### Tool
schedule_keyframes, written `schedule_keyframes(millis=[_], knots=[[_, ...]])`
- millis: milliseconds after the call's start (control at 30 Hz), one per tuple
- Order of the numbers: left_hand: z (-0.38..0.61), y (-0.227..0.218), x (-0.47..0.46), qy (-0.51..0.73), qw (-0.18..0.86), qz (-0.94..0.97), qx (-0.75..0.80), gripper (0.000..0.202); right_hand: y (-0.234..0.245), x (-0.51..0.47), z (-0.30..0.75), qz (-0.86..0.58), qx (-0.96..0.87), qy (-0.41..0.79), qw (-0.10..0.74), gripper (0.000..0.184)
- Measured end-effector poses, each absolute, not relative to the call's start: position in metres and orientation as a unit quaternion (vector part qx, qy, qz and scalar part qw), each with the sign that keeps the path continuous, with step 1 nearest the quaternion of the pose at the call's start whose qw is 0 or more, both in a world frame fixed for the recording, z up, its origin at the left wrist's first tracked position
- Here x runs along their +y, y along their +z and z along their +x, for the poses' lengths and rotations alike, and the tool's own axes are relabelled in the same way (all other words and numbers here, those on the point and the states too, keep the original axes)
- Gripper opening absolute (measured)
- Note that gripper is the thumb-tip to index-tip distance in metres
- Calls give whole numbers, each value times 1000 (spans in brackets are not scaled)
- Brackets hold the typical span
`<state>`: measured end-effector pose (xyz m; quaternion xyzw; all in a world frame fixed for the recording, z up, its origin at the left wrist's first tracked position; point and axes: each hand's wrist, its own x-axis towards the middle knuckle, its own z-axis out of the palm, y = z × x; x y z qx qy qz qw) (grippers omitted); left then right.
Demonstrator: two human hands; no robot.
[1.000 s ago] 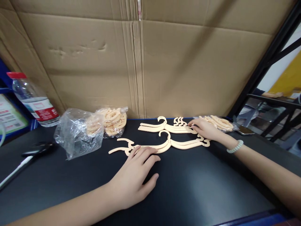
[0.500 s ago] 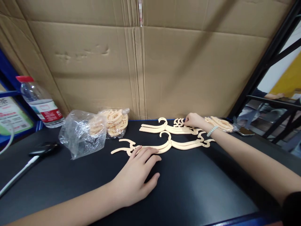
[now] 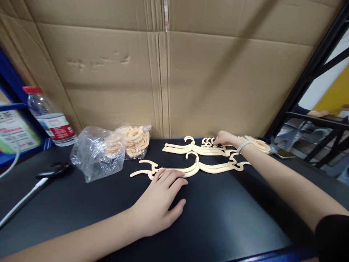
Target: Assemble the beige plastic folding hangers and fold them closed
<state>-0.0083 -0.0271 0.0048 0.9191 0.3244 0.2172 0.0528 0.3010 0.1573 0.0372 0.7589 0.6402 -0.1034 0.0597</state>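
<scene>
My left hand (image 3: 160, 203) lies palm down with fingers spread, its fingertips on the left end of a cream plastic folding hanger (image 3: 216, 168) lying flat. Curved hook pieces (image 3: 144, 171) stick out beyond that end. Behind it lies a second cream hanger (image 3: 178, 148). My right hand (image 3: 225, 137), with a beaded bracelet at the wrist, reaches to the back beside a row of small S-shaped hooks (image 3: 207, 142). Its fingers are bent together and point down; whatever is between the fingertips is hidden.
Clear plastic bags (image 3: 98, 156) with cream parts (image 3: 136, 140) sit at the back left, and another bagged lot (image 3: 257, 145) lies behind my right wrist. A bottle (image 3: 51, 118), a black device with a white cable (image 3: 53, 170) and a phone (image 3: 283, 153) stand around. Cardboard (image 3: 114, 80) walls the back.
The view has shifted slightly. My right hand stays by the small hooks with hardly any movement, and my left hand still rests on the front hanger.
</scene>
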Motion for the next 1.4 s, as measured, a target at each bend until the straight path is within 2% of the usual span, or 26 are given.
schedule_keyframes(millis=[533, 1000, 1200, 1300, 1400], knots=[[-9, 6, -28, 204, 56, 921, 327, 31, 34, 160, 300, 772, 631, -77, 0, 31], [-10, 4, -27, 203, 64, 920, 328, 31, 41, 164, 300, 808, 569, -151, -32, 26], [-10, 5, -27, 214, 70, 921, 318, 31, 56, 143, 298, 781, 595, -152, -111, 19], [-9, 6, -26, 232, 72, 918, 314, 30, 67, 120, 285, 714, 651, -184, -179, 6], [-10, 6, -25, 255, 86, 910, 316, 28, 75, 88, 258, 617, 714, -236, -233, 7]])
